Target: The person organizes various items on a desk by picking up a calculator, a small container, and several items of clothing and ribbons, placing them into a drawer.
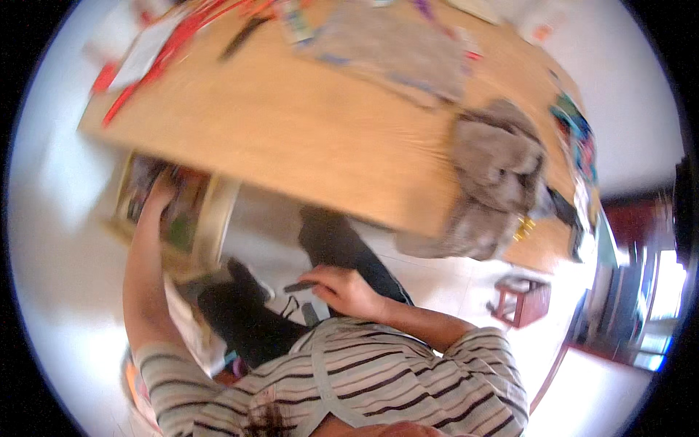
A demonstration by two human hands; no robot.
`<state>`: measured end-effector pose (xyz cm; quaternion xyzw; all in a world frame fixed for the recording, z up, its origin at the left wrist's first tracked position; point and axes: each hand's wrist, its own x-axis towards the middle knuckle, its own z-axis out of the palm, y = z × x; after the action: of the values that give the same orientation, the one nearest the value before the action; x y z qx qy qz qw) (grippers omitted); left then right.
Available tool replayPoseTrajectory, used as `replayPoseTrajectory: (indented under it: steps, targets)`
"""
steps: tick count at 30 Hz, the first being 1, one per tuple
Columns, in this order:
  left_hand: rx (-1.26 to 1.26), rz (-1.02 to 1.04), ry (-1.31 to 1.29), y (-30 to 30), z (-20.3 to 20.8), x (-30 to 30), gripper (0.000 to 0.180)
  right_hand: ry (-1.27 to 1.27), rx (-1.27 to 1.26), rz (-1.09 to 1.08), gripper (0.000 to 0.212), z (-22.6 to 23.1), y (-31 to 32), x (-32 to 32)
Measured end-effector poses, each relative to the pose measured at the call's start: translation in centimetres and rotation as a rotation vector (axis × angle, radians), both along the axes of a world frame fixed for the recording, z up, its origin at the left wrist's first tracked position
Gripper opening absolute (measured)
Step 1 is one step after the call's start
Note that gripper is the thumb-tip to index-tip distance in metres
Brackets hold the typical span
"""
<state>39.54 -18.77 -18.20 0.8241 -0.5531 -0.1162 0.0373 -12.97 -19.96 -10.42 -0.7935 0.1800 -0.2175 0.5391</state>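
My left hand reaches down into an open pale wooden drawer below the left end of the table. Its fingers are blurred among the dark and coloured contents, so whether they grip anything is unclear. In front of my body, over my lap, is my right hand, its fingers curled together. A dark, narrow object sticks out from its fingertips; its kind is too blurred to tell.
The wooden table spans the view ahead. On it lie a bunched brown plush cloth, a flat grey-brown fabric piece, red strips and a dark slim item. A reddish stool stands on the floor at right.
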Motion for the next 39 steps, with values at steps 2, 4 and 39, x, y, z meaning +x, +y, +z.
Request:
replayPoseTrajectory:
  steps: [2,4,39]
  targets:
    - [0.342,0.023,0.036,-4.1,0.5,-4.5,0.047,-0.022,-0.053,-0.094,0.025,-1.1,-0.3,-1.7]
    - [0.065,0.085,0.355,-2.7,2.5,-6.7,0.044,-0.046,-0.067,-0.092,0.027,-0.5,-0.1,-2.5]
    - [-0.495,-0.998,-0.134,-8.6,26.0,-48.5,0.041,0.463,-1.189,-0.926,0.031,17.7,-9.6,-27.6]
